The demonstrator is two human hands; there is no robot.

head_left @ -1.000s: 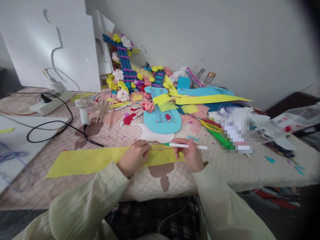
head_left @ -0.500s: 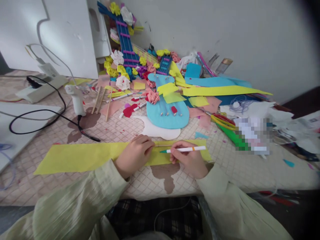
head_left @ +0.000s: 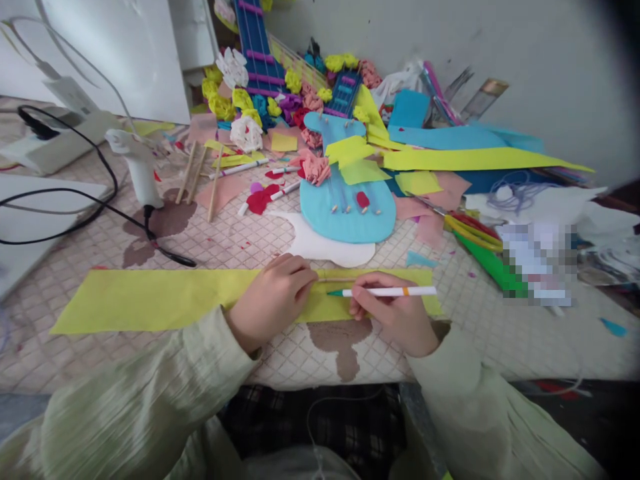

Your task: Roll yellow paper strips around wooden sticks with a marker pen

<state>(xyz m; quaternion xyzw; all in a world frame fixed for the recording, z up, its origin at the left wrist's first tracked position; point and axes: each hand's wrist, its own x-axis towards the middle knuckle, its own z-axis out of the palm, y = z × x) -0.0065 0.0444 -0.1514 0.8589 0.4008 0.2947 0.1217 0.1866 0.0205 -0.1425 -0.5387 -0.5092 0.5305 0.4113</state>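
A long strip of yellow paper (head_left: 150, 300) lies flat across the front of the table. Over its middle my left hand (head_left: 275, 300) is closed, with its fingertips on the end of a thin wooden stick (head_left: 337, 279). That stick runs along the strip's far edge toward my right hand (head_left: 395, 313). My right hand is closed on a white marker pen (head_left: 395, 291) with a green tip and an orange band. The pen is nearly level, its tip pointing left above the paper. Whether my right fingers also touch the stick is hidden.
Beyond the strip lie a light-blue guitar-shaped cutout (head_left: 350, 213) and a white cutout (head_left: 335, 250). A white glue gun (head_left: 137, 170) with a black cable stands left, near wooden sticks (head_left: 215, 183). Scissors (head_left: 470, 230) lie right. Crumpled paper flowers (head_left: 246, 133) crowd the back.
The view has shifted, so the table's things sit higher in the picture. Both hands keep nearly the same pose on the stick and the pen.
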